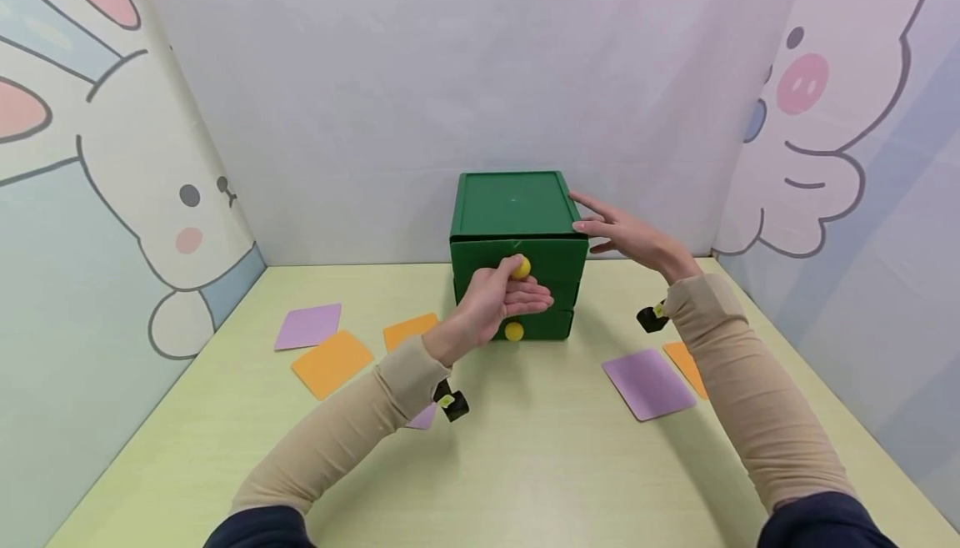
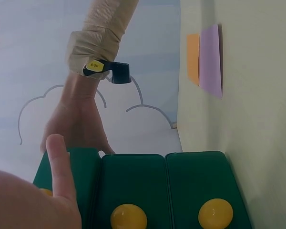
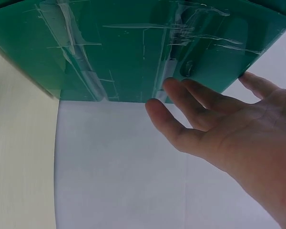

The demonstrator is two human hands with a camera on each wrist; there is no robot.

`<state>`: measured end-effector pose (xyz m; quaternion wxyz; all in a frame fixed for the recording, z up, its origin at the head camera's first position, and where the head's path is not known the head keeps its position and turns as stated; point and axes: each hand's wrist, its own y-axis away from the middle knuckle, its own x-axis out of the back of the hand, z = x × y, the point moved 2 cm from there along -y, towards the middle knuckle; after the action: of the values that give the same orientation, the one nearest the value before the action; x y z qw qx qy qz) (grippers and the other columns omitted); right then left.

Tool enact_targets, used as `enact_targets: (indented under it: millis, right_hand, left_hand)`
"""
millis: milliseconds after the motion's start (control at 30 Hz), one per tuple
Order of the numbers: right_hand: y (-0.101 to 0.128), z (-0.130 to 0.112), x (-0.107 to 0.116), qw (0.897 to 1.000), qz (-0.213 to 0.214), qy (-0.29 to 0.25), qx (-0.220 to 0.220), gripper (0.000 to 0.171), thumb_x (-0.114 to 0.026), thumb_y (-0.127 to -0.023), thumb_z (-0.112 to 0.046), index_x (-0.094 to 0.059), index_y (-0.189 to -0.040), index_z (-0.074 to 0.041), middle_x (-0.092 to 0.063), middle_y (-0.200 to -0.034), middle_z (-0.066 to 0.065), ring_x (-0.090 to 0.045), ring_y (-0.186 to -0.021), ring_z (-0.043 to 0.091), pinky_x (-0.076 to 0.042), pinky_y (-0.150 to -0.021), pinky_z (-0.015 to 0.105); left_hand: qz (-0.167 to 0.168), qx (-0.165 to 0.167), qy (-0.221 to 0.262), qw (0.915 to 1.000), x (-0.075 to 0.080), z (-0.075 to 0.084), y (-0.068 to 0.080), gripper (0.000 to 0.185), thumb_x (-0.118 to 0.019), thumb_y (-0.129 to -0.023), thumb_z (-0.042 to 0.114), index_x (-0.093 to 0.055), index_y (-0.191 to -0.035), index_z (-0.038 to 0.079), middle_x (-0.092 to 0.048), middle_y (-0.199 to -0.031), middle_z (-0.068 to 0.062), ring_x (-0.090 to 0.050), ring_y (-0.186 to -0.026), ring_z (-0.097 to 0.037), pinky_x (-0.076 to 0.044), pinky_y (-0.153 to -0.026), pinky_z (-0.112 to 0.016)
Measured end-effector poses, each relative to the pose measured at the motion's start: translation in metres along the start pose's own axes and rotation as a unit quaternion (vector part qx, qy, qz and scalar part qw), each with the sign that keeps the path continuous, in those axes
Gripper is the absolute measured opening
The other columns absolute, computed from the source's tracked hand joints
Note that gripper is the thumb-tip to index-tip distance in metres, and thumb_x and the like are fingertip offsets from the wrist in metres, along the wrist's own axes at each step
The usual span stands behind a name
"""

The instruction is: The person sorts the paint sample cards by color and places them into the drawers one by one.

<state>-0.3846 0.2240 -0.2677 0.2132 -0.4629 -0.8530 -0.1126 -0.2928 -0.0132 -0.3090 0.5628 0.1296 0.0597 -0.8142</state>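
Note:
A small green drawer cabinet [image 1: 514, 202] stands against the back wall, its drawer fronts facing me. My left hand [image 1: 491, 304] is at the top drawer, thumb and forefinger at its round yellow knob [image 1: 522, 268], apparently pinching it; the other fingers stretch out straight below. The left wrist view partly hides that knob, but shows the middle knob [image 2: 128, 217] and bottom knob [image 2: 215, 213] plainly. With fingers spread, my right hand [image 1: 633, 239] touches the cabinet's upper right edge. Clear tape strips run along the green side panel [image 3: 128, 52] beside it.
Purple and orange cards lie on the pale table [image 1: 540, 465]: a purple card [image 1: 308, 326] and an orange card [image 1: 332, 364] at left, another purple card [image 1: 648, 384] at right. Cartoon-printed side walls [image 1: 180, 223] and a plain back wall [image 1: 360, 114] enclose the table.

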Motion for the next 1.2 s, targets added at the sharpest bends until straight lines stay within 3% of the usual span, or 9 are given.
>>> enact_targets:
  millis: [933, 1100, 1200]
  right_hand:
    - [-0.001, -0.002, -0.001, 1.000, -0.003, -0.009, -0.003, 0.070, -0.047, -0.101, -0.038, -0.004, -0.155, -0.036, 0.004, -0.164, 0.002, -0.011, -0.150, 0.034, -0.031, -0.111, 0.062]
    - [0.000, -0.002, -0.002, 1.000, -0.002, -0.011, -0.003, 0.070, -0.048, -0.101, -0.038, -0.004, -0.156, -0.036, 0.004, -0.164, 0.001, -0.014, -0.149, 0.035, -0.030, -0.111, 0.062]
    - [0.002, -0.001, -0.002, 1.000, -0.001, -0.015, -0.007, 0.070, -0.048, -0.100, -0.038, -0.005, -0.155, -0.036, 0.004, -0.164, 0.000, -0.016, -0.149, 0.034, -0.031, -0.111, 0.062]
  left_hand:
    - [-0.003, 0.002, 0.008, 1.0000, 0.005, 0.003, -0.013, 0.054, -0.048, -0.101, 0.039, -0.056, -0.119, -0.011, -0.073, -0.093, -0.016, -0.074, -0.081, -0.021, -0.058, -0.083, -0.034]
    - [-0.023, 0.014, -0.045, 0.9986, 0.011, -0.008, -0.010, 0.063, -0.053, -0.096, 0.048, -0.056, -0.122, -0.008, -0.070, -0.108, -0.021, -0.074, -0.085, -0.022, -0.058, -0.086, -0.038]
    - [-0.025, 0.021, -0.099, 0.9946, 0.016, -0.022, -0.004, 0.061, -0.058, -0.094, 0.047, -0.059, -0.117, -0.009, -0.071, -0.103, -0.020, -0.074, -0.080, -0.021, -0.058, -0.084, -0.040]
